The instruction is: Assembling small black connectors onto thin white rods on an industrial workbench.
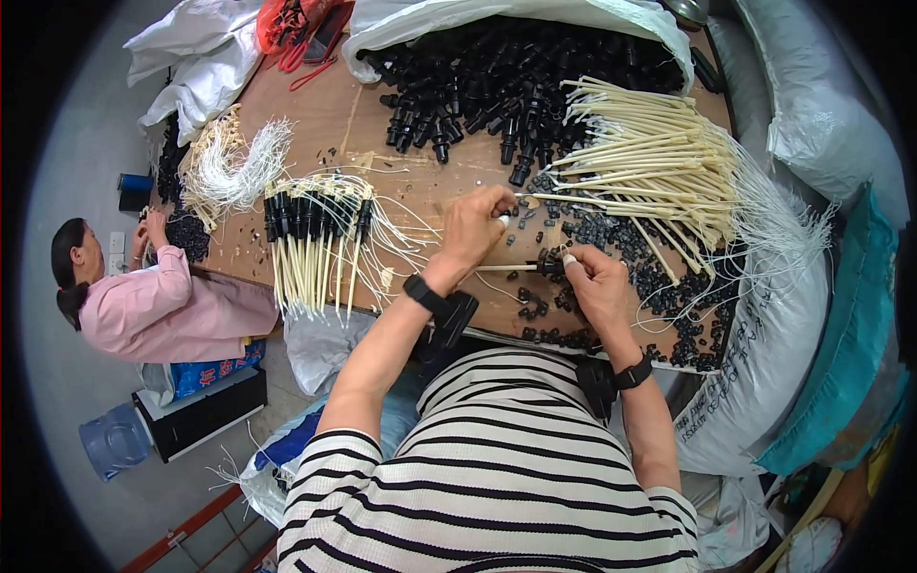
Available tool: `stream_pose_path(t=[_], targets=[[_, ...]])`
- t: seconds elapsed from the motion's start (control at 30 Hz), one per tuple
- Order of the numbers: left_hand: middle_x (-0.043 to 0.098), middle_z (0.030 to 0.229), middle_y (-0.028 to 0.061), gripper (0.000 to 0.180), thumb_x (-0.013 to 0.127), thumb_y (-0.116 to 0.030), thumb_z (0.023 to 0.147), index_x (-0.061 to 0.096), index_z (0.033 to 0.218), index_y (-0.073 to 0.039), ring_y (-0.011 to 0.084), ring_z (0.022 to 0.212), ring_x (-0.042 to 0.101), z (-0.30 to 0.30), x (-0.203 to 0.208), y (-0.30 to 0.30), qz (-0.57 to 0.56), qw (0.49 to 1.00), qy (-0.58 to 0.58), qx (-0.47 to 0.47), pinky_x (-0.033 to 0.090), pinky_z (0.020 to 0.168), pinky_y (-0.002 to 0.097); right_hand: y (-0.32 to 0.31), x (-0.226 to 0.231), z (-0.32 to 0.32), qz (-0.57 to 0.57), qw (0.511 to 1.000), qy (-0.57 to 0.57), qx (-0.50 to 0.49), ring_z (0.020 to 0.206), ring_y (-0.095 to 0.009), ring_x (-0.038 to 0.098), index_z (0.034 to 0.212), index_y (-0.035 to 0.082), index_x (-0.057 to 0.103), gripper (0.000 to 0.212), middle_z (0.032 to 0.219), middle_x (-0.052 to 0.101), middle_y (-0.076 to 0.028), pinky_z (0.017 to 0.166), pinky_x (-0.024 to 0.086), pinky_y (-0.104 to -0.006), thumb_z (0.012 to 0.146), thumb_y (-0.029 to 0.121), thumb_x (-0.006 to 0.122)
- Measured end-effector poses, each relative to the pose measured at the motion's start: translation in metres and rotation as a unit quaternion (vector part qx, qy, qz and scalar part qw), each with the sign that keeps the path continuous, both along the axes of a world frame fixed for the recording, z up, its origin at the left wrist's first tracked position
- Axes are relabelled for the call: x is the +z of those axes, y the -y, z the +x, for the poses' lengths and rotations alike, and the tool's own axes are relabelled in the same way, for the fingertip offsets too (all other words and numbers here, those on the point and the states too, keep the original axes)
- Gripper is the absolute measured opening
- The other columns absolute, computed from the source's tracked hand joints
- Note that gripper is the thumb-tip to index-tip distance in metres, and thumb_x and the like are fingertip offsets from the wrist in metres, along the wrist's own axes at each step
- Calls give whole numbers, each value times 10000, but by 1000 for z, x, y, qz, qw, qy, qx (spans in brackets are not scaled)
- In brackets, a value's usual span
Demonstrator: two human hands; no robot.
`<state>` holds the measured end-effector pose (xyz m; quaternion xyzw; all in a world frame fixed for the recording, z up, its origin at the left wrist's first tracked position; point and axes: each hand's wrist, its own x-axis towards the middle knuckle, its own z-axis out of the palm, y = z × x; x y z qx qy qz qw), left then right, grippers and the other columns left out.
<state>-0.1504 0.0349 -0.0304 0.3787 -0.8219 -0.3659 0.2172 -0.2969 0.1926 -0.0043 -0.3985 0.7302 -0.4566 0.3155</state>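
My right hand [600,286] is closed, its fingertips at one end of a black plastic fitting [548,264] held low over the table. From the fitting's other side a thin cream tube [504,268] runs left, with a white wire below my left wrist. Higher up, my left hand [475,229] is pinched together, a white cover on one fingertip. Its fingertips meet the pale tip of a cream tube [564,198] from the pile on the right; whether they grip it or some small part, I cannot make out.
Small black pieces [611,231] lie scattered around my hands. Behind them a white sack [420,27] spills black fittings [516,105]. Cream tubes with white wires [659,162] are heaped right; finished-looking assemblies [320,234] lie left. Another person [153,296] works at the far left.
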Motion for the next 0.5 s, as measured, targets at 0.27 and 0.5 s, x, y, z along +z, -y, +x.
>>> stream_pose_path(t=[0.27,0.5], targets=[[650,866,80,274,637,77,711,703,944,-53,227,787,626,-18,46,-58,-91,970,-162,-156,502,685,305,11,-32,2,-67,994,84,-12,514,-37,447,877,20,693,106,536,533,1,473,362,-248,827,57,607],[636,868,25,365,583,108,688,732,966,-75,136,807,596,-7,37,-56,138,965,-217,-55,467,652,254,7,0,10,-49,998,-28,-1,512,-147,584,883,54,673,77,624,615,-72,474,414,-292,821,69,629]])
